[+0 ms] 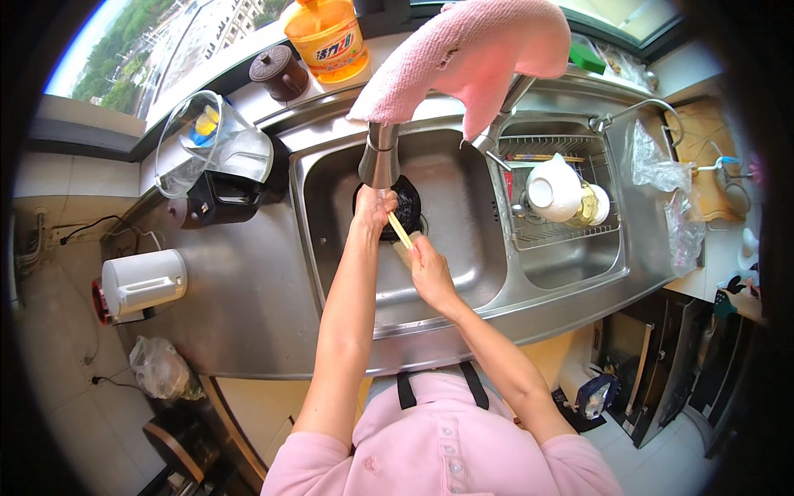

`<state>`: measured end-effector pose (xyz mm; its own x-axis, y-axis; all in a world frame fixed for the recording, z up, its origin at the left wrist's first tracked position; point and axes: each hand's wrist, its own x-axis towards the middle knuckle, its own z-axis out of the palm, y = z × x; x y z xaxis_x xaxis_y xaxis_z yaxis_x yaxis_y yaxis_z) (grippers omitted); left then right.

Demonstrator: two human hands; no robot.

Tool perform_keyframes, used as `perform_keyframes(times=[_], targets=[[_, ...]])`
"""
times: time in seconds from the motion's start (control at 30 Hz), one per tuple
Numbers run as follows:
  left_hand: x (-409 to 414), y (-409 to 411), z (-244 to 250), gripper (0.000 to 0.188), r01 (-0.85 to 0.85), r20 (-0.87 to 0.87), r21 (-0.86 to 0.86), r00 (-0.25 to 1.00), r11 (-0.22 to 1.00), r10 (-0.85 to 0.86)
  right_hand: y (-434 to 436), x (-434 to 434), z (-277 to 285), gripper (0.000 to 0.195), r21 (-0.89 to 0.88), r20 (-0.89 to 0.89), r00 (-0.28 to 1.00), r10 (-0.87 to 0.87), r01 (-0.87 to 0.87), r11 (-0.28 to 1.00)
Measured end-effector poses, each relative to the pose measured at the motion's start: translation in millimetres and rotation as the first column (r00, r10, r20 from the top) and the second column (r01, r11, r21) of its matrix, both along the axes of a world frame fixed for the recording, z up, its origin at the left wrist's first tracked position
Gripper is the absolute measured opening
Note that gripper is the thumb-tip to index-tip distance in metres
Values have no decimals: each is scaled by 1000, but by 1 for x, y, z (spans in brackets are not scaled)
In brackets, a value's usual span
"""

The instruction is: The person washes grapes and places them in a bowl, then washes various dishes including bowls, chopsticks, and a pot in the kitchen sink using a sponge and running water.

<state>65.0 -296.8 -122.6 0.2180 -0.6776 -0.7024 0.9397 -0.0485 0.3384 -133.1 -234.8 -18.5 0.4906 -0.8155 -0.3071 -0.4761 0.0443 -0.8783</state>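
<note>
Directly under the spray-head spout [379,161] of the tap, my left hand [374,208] grips one end of a pair of pale chopsticks [399,230]. My right hand [429,265] holds their other end, lower and to the right. A beige piece [403,253], perhaps a cloth or scrubber, shows beside my right fingers; its shape is mostly hidden. Below the hands, a dark round thing [407,201], perhaps a bowl or basin, lies in the left sink basin [465,248], partly covered by my left hand. A pink towel [459,56] drapes over the tap.
A wire dish rack [546,239] holding a white bowl [546,189] sits over the right basin. An orange detergent bottle [329,46] and brown lidded mug [279,71] line the sill. Leftwards stand a clear pitcher [192,146] and white kettle [146,282]. Plastic bags [660,158] lie right.
</note>
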Motion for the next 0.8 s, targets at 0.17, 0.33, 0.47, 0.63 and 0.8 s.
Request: perform_keyframes(times=[0.17,0.33,0.47,0.63,0.8], targets=[[47,5,10,35,-122,418,122,906,985,60,6,-39,18,17,123,18,998,-60,58,991],[-34,18,16,22,28,261,48,965,998,-39,-36,-2,-31,18,308,178,971,-160,99,946],[-41,15,15,13,-39,45,-130,998,991,45,-32,27,-59,16,445,95,990,-101,48,894],[-16,11,5,35,56,56,-125,997,991,-49,-14,15,-56,18,170,86,996,-37,22,985],[-13,4,-13,27,-99,-7,-101,995,990,98,-10,-7,-35,17,113,120,993,1,-15,993]])
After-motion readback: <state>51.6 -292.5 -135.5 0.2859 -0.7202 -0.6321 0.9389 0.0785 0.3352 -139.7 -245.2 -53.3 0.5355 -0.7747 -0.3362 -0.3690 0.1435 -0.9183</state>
